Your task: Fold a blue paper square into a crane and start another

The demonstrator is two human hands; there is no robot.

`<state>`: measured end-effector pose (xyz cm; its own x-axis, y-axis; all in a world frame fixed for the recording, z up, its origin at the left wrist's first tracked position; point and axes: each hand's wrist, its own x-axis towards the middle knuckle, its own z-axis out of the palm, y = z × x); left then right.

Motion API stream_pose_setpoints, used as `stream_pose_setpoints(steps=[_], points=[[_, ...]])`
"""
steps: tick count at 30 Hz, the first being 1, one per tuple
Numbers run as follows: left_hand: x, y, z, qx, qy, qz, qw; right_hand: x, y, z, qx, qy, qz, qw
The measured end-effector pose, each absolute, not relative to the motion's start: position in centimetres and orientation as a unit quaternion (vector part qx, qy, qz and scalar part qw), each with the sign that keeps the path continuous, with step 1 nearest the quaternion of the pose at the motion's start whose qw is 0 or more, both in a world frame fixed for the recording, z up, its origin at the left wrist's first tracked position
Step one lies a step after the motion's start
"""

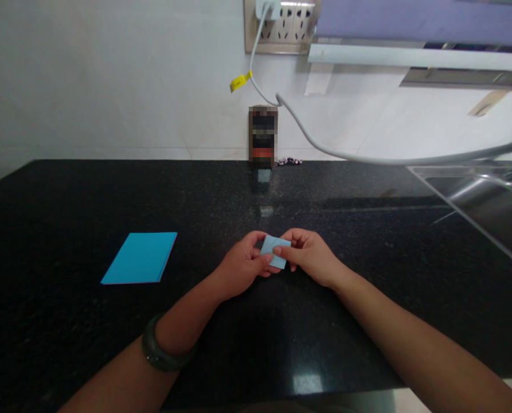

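Observation:
A small folded piece of light blue paper (278,261) is held between both hands above the dark countertop (221,201). My left hand (245,263) grips its left side, with the thumb on top and fingers behind. On the right side, my right hand (311,255) pinches the paper, its thumb lying across the face. Both thumbs come close together near the paper's middle. A diagonal crease or edge shows on its upper part. To the left lies a stack of bright blue square paper sheets (139,258), untouched by either hand.
A phone-like upright object (263,135), blurred out, leans on the wall, with a beaded strand (290,162) beside it. A grey cable (307,135) runs from the wall socket (285,26) to the right. At the far right is a metal sink (496,212).

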<state>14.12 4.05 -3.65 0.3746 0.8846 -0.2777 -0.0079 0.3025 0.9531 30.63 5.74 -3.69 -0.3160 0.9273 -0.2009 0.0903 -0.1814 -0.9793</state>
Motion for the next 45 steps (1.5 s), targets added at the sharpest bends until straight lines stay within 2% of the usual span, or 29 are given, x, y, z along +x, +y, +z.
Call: stream_pose_setpoints(steps=[5, 7, 9, 12, 16, 45], points=[[13.7, 4.4, -3.5, 0.506, 0.497, 0.396, 0.582, 31.0, 5.6, -3.4, -0.484, -0.563, 0.603, 0.293], [13.8, 4.5, -3.3, 0.472, 0.512, 0.446, 0.562, 30.8, 5.3, -3.3, -0.479, -0.563, 0.604, 0.298], [13.9, 4.5, -3.3, 0.431, 0.496, 0.471, 0.588, 30.4, 5.1, -3.3, -0.478, -0.548, 0.603, 0.328], [14.0, 4.4, -3.4, 0.405, 0.466, 0.461, 0.637, 29.8, 4.8, -3.4, -0.483, -0.525, 0.595, 0.368], [14.1, 4.3, -3.5, 0.415, 0.477, 0.454, 0.629, 29.6, 4.6, -3.7, -0.489, -0.524, 0.582, 0.385], [14.1, 4.3, -3.6, 0.433, 0.519, 0.453, 0.581, 29.6, 4.6, -3.7, -0.481, -0.532, 0.606, 0.346]])
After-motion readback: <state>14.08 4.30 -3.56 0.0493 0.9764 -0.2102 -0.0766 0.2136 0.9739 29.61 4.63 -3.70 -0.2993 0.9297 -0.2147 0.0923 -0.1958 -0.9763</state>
